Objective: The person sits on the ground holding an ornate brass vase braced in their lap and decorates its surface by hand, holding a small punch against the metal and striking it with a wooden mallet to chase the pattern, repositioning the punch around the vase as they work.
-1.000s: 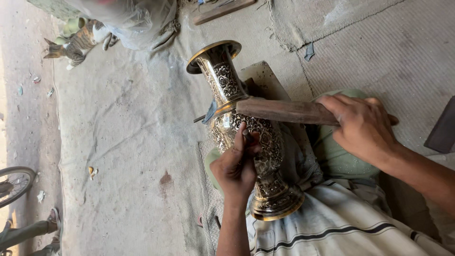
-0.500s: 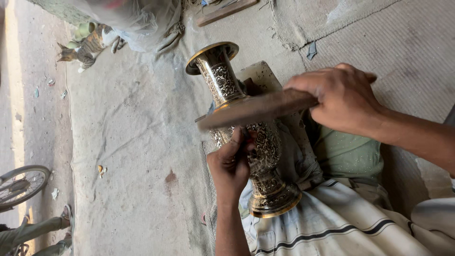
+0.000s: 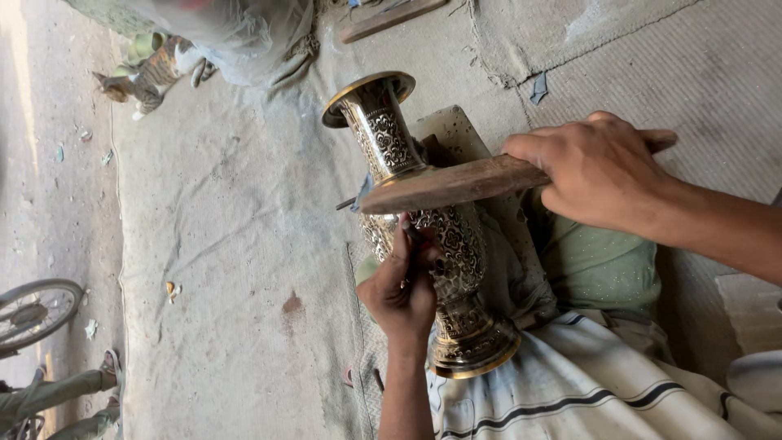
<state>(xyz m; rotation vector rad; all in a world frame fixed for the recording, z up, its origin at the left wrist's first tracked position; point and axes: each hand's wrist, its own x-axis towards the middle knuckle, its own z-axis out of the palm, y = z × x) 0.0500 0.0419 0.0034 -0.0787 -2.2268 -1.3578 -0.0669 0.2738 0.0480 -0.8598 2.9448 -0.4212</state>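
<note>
Two hands work on one engraved brass vase (image 3: 423, 236), which we take as our landmark. It lies tilted across the lap, on a pale cloth with dark stripes (image 3: 586, 391), its flared mouth pointing away and its round foot nearest the body. Beyond the vase spreads a grey sackcloth floor covering (image 3: 228, 244), and a cat (image 3: 142, 77) sits far off past the mouth. Our right hand (image 3: 599, 167) is to the right of the vase, fingers wrapped tight round the handle of a flat wooden mallet (image 3: 456, 183), whose broad end lies across the vase's neck. Our left hand (image 3: 403, 289) rests against the vase's belly, fingers pinched shut on a thin dark chisel (image 3: 411, 236) just under the mallet.
</note>
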